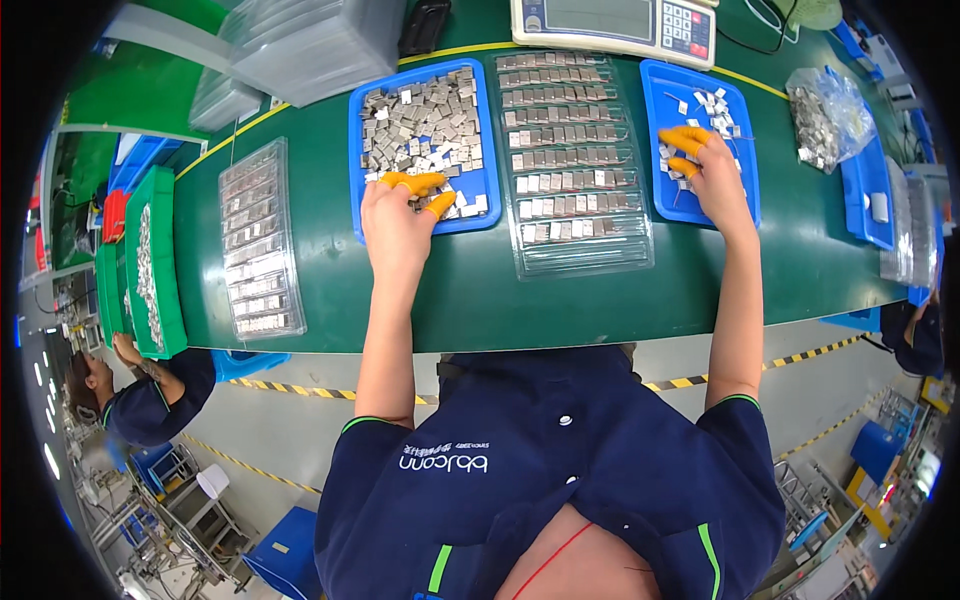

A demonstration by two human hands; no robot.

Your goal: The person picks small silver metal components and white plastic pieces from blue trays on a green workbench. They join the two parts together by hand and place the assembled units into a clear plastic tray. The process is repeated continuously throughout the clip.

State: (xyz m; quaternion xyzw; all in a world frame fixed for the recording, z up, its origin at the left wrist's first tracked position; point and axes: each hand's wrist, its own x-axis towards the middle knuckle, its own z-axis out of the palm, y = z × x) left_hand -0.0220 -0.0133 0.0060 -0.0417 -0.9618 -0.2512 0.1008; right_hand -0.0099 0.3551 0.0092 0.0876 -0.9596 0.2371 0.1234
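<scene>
Left hand: our left hand [400, 205] rests fingers-down in the left blue tray [362, 160]; its orange-capped fingertips [415, 182] touch the small grey metal pieces [420, 125]. We cannot tell whether it grips one.
Right hand: our right hand [705, 165] reaches into the right blue tray [650, 130], its capped fingers curled among the scattered white and grey parts [712, 105]; whether it holds one is hidden.
Between the hands: a clear sectioned tray [575, 150] holds rows of metal pieces.
Farther out: a second clear tray [255, 240] lies to the left on the green bench [450, 300]; a weighing scale [615, 25] stands behind, and a bag of parts [825, 115] lies to the right.
</scene>
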